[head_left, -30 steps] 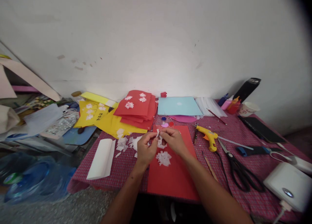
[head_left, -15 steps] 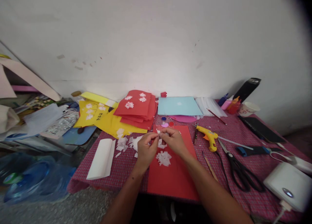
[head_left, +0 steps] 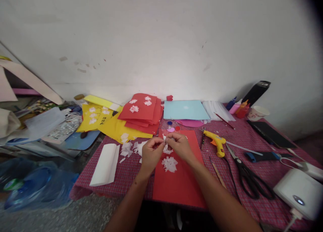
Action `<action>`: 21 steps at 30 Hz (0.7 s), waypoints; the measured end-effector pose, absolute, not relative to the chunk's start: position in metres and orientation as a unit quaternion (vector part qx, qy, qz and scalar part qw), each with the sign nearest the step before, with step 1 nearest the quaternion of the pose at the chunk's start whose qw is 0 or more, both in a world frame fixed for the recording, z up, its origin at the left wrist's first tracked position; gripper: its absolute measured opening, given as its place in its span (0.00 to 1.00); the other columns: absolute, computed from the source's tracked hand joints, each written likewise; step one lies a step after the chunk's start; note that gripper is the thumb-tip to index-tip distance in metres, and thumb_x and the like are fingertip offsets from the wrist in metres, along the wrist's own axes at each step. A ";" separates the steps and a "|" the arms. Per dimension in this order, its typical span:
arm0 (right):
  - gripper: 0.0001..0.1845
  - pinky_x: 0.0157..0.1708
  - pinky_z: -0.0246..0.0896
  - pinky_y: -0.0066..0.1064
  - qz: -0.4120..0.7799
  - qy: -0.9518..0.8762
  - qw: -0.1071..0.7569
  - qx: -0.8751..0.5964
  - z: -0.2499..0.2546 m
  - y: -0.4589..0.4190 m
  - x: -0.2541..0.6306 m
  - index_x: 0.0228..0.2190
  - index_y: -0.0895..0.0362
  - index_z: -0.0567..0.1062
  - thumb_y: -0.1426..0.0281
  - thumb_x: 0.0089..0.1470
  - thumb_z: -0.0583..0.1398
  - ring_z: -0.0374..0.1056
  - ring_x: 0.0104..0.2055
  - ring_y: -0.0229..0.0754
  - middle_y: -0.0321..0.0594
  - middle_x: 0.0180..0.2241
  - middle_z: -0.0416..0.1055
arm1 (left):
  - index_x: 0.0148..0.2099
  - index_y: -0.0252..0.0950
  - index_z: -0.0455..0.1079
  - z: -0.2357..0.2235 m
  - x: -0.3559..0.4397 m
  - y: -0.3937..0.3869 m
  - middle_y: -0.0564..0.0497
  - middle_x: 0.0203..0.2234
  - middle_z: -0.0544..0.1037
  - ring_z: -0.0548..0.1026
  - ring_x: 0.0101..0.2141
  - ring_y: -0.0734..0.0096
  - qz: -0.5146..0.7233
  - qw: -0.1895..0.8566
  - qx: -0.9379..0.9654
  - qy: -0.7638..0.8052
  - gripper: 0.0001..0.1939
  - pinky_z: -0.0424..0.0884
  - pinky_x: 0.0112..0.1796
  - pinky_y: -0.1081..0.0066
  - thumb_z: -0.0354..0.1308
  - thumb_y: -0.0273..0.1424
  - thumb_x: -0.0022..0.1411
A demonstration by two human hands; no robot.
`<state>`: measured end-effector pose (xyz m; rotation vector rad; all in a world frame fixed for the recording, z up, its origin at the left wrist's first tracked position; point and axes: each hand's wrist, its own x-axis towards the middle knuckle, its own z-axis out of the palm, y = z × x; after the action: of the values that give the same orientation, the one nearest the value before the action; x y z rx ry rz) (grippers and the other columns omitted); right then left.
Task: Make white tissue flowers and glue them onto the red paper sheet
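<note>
Between the fingertips of my left hand (head_left: 152,154) and my right hand (head_left: 179,146) is a small twisted piece of white paper (head_left: 164,137). Both hands are closed in a pinch and meet above the upper part of a red sheet (head_left: 180,188). A white paper flower (head_left: 169,164) lies on that sheet just below my fingers. Part of another white flower (head_left: 167,150) shows between my hands, the rest covered by them. Torn white paper scraps (head_left: 126,149) lie left of my left hand, some hidden behind it.
A folded white paper (head_left: 104,164) lies at the left. Red cards (head_left: 141,109) with white flowers and a pale blue sheet (head_left: 185,109) are at the back. To the right are a yellow glue gun (head_left: 216,142), black-handled scissors (head_left: 252,179), a paper cup (head_left: 257,113) and a white device (head_left: 300,191).
My fingertips have closed tighter around the white paper piece, which now looks more twisted and pointed. My hands have stayed in nearly the same place.
</note>
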<state>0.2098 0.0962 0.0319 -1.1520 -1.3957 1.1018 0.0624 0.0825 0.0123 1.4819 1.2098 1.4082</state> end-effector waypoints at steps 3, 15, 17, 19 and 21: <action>0.09 0.21 0.56 0.26 0.448 -0.573 0.491 -0.479 0.032 0.096 0.210 0.21 0.56 0.73 0.67 0.51 0.59 0.63 0.19 0.36 0.32 0.16 0.66 | 0.35 0.36 0.77 0.011 0.062 0.083 0.51 0.29 0.81 0.76 0.32 0.70 0.562 0.421 0.537 0.467 0.05 0.72 0.37 0.71 0.64 0.32 0.57; 0.07 0.21 0.55 0.26 0.477 -0.566 0.491 -0.459 0.031 0.096 0.210 0.23 0.56 0.74 0.67 0.50 0.60 0.63 0.19 0.36 0.32 0.17 0.66 | 0.35 0.35 0.77 0.004 0.062 0.086 0.51 0.28 0.80 0.75 0.30 0.72 0.573 0.455 0.505 0.457 0.07 0.71 0.35 0.72 0.65 0.34 0.56; 0.08 0.21 0.56 0.27 0.483 -0.570 0.489 -0.450 0.032 0.095 0.211 0.24 0.56 0.74 0.65 0.51 0.61 0.63 0.19 0.36 0.32 0.17 0.66 | 0.34 0.35 0.76 0.006 0.063 0.086 0.51 0.28 0.80 0.75 0.30 0.72 0.572 0.458 0.501 0.459 0.07 0.71 0.35 0.72 0.66 0.34 0.56; 0.10 0.21 0.56 0.27 0.486 -0.571 0.487 -0.448 0.032 0.095 0.211 0.25 0.56 0.75 0.63 0.51 0.62 0.63 0.20 0.36 0.32 0.17 0.67 | 0.34 0.35 0.76 0.009 0.064 0.085 0.51 0.28 0.79 0.75 0.30 0.72 0.573 0.460 0.499 0.460 0.08 0.71 0.34 0.72 0.66 0.34 0.56; 0.10 0.21 0.55 0.26 0.477 -0.572 0.488 -0.455 0.031 0.096 0.211 0.24 0.56 0.74 0.64 0.52 0.62 0.63 0.20 0.36 0.32 0.17 0.67 | 0.34 0.35 0.76 0.011 0.064 0.084 0.52 0.27 0.79 0.75 0.29 0.72 0.572 0.459 0.502 0.458 0.07 0.70 0.34 0.72 0.66 0.34 0.56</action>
<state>0.2105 0.0956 0.0311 -1.1069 -1.3904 1.1598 0.0641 0.0837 0.0113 1.2360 1.1274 1.4086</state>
